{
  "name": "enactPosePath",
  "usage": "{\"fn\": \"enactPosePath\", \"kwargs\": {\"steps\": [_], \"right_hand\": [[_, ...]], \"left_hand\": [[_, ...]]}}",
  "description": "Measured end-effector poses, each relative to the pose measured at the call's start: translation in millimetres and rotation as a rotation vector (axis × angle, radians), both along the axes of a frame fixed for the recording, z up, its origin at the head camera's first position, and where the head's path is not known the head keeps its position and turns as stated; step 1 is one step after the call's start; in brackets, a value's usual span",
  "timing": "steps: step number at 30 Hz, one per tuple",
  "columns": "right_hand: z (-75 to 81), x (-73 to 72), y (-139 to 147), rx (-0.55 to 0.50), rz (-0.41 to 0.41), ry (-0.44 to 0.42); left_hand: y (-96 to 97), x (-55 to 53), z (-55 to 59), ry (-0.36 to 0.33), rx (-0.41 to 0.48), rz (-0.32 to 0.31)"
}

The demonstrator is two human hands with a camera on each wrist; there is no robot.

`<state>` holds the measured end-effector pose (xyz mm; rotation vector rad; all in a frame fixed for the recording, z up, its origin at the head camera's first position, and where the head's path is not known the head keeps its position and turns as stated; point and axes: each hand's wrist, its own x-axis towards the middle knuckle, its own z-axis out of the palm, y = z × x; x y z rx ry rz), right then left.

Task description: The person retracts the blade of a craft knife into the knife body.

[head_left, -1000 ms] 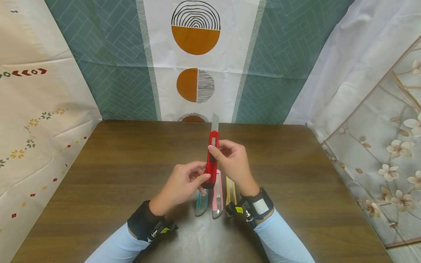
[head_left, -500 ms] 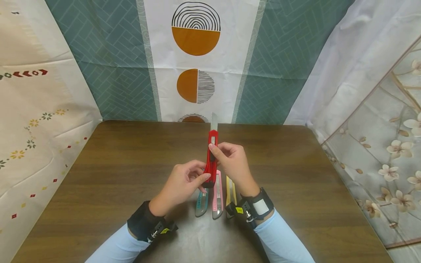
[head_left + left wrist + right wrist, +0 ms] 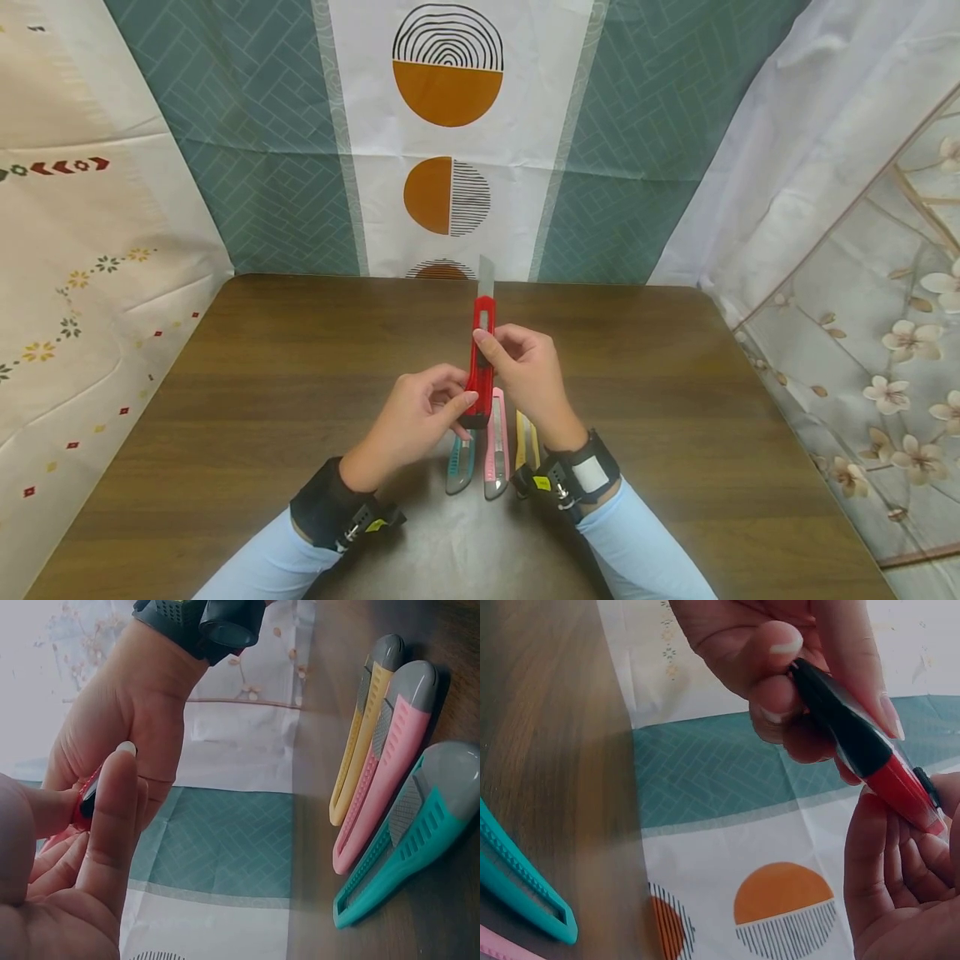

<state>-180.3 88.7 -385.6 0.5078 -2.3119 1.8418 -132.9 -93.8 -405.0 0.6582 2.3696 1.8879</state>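
Observation:
A red box cutter point(image 3: 481, 379) is held up over the table, its bare blade point(image 3: 486, 278) pointing away from me. My left hand point(image 3: 420, 417) pinches its dark butt end between thumb and fingers. Higher on the body, my right hand point(image 3: 534, 371) grips it from the right, thumb lying on the front near the slider. In the right wrist view the cutter's black end point(image 3: 847, 724) shows between the left fingers. Below the hands lie a teal cutter point(image 3: 461, 467), a pink cutter point(image 3: 497, 450) and a yellow cutter point(image 3: 527, 437), side by side.
The brown wooden table point(image 3: 300, 367) ends at a hanging cloth point(image 3: 285, 183) with teal panels at the back. Patterned cloth point(image 3: 90, 250) drapes the left side, and floral cloth point(image 3: 885, 358) the right. The right wrist strap point(image 3: 588, 475) partly covers the yellow cutter.
The red box cutter has shifted very slightly left, its blade out by about the same length. Both hands keep their hold, the right one drifting slightly left with it.

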Motion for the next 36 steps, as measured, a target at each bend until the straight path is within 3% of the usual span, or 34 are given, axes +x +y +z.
{"fn": "enactPosePath", "kwargs": {"steps": [15, 25, 36], "right_hand": [[-2.9, 0.6, -0.5, 0.026, -0.024, 0.014], [-0.1, 1.3, 0.5, 0.030, 0.019, 0.015], [-0.8, -2.7, 1.8, 0.051, 0.049, -0.112]], "left_hand": [[-0.9, 0.9, 2.6, -0.012, -0.018, 0.008], [-2.1, -1.5, 1.1, -0.012, -0.016, 0.026], [-2.7, -0.4, 1.4, -0.013, -0.035, 0.035]]}}
